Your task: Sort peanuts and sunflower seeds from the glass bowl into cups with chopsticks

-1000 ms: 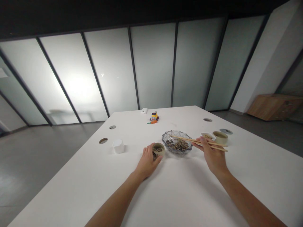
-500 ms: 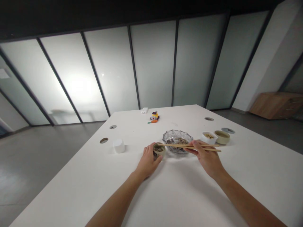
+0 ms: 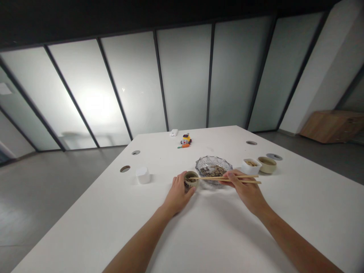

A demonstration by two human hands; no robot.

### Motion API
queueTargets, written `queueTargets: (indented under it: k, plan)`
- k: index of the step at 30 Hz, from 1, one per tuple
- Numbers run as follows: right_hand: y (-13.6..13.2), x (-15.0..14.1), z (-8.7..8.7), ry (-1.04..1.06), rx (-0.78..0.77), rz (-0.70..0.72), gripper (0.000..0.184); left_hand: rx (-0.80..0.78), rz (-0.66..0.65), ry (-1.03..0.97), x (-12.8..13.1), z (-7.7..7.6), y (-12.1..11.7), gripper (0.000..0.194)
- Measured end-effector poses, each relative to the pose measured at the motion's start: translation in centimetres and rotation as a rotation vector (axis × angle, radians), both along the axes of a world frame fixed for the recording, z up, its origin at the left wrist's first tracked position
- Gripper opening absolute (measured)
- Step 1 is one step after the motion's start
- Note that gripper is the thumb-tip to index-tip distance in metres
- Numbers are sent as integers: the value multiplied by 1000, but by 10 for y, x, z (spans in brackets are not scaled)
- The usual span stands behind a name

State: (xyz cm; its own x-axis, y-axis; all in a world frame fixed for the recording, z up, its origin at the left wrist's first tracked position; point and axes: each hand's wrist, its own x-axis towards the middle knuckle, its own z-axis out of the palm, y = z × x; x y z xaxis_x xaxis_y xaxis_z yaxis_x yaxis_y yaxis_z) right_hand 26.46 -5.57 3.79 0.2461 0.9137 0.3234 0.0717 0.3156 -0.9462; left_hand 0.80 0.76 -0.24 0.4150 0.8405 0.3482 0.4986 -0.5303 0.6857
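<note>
My left hand (image 3: pixel 179 192) is wrapped round a small beige cup (image 3: pixel 194 184) on the table, which holds some dark seeds. A pair of wooden chopsticks (image 3: pixel 209 178) is gripped in my right hand (image 3: pixel 245 189), with the tips over the cup's mouth. Whether the tips pinch a seed is too small to tell. Just behind the chopsticks stands a clear scalloped glass bowl (image 3: pixel 214 160) with many striped sunflower seeds in it. To the right of the bowl, past my right hand, are a white dish (image 3: pixel 250 169) of pale pieces and a wider beige bowl (image 3: pixel 267 166).
A white lidded container (image 3: pixel 142 175) stands on the white table (image 3: pixel 119 220) at left. Farther back are a yellow toy vehicle (image 3: pixel 186 139), an orange carrot-shaped item (image 3: pixel 184 146) and a white box-like object (image 3: pixel 173 132). Round cable holes (image 3: pixel 125 169) pierce the tabletop near both sides.
My right hand has moved left, bringing the chopstick tips from above the glass bowl to the cup's mouth. My left hand has stayed on the cup.
</note>
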Motion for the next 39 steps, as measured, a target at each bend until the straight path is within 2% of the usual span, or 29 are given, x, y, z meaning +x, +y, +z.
queueTargets:
  k: [5,7,9,13,15,20,28,39]
  plan:
    - [6,2,-9,26,28,4,48,14,-9,-7,-1,0,-1,57]
    - [9,7,-13,83,83,-52,47,20,-2,0,-1,-1,0,58]
    - [11,15,-15,73,165,-168,46,16,8,15,-1,-3,1,60]
    - [13,34,-13,-345,306,-449,42,-3,12,33,0,-3,1,59]
    - [12,39,-13,-510,354,-504,42,-8,11,33,0,-3,2,59]
    - [13,32,-17,-585,360,-428,42,-8,12,36,-1,-3,2,59]
    - [16,26,-21,-553,324,-316,44,2,5,28,-1,-4,2,58]
    - [15,28,-21,-557,325,-364,40,-4,9,20,-2,-5,3,59]
